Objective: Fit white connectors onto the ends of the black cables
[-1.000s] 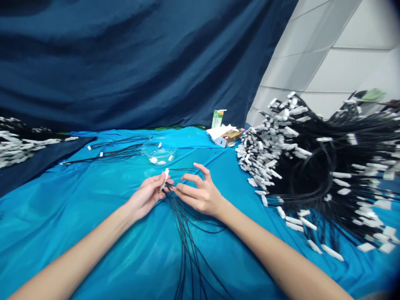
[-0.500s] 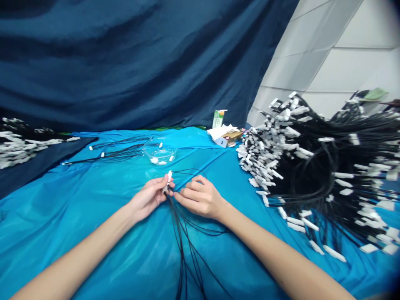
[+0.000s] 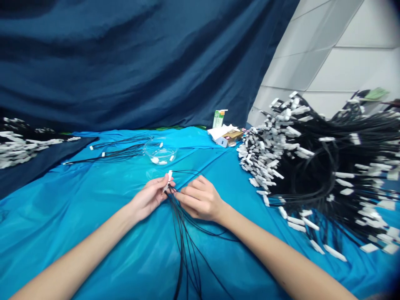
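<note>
My left hand (image 3: 151,196) pinches a small white connector (image 3: 170,176) between thumb and fingers, in the middle of the head view. Several thin black wires (image 3: 184,241) hang from it down toward the bottom edge. Just to its right, my right hand (image 3: 200,198) is closed, with thumb and fingertips together on a black wire close to the connector. One thin wire loops from the connector's top toward the back of my right hand. My fingers partly cover the connector's lower part.
A clear bowl (image 3: 160,152) with several white pieces stands beyond my hands. Black cables (image 3: 121,153) lie to its left. A big heap of black cables with white ends (image 3: 290,154) fills the right; another pile (image 3: 25,146) lies far left. A small box (image 3: 223,135) and carton (image 3: 218,119) are behind.
My right hand has shifted very slightly right, and the hanging wires have swayed a little. My left hand keeps its hold on the connector.
</note>
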Demonstrator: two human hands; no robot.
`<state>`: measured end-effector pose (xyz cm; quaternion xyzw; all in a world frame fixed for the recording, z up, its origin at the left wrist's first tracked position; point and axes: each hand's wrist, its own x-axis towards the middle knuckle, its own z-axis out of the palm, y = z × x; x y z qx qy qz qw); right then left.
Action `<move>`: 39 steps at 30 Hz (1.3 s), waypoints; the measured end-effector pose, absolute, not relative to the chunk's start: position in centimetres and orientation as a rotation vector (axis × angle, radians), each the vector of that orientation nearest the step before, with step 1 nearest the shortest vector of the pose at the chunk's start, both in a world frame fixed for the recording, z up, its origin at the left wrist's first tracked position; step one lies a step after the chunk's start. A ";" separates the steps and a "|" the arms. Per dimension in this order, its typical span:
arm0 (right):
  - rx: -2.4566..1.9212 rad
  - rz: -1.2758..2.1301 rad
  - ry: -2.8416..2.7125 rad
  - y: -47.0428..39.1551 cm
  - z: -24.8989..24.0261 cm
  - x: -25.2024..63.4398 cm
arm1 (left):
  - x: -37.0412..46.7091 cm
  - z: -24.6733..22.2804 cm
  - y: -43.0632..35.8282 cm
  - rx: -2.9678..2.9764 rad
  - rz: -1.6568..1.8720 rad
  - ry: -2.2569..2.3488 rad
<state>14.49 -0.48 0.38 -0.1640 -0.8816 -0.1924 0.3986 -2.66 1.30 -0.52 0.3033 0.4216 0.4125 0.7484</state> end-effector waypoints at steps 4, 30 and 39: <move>-0.546 -0.213 -2.228 -0.6 0.0 14.3 | -2.6 -0.3 1.5 0.626 0.934 0.919; -0.836 0.868 -0.927 2.3 2.9 16.8 | -2.5 -0.9 1.3 0.760 0.935 0.973; -0.918 0.147 -1.762 -0.2 2.5 14.8 | -2.2 -0.6 0.8 0.778 1.001 0.917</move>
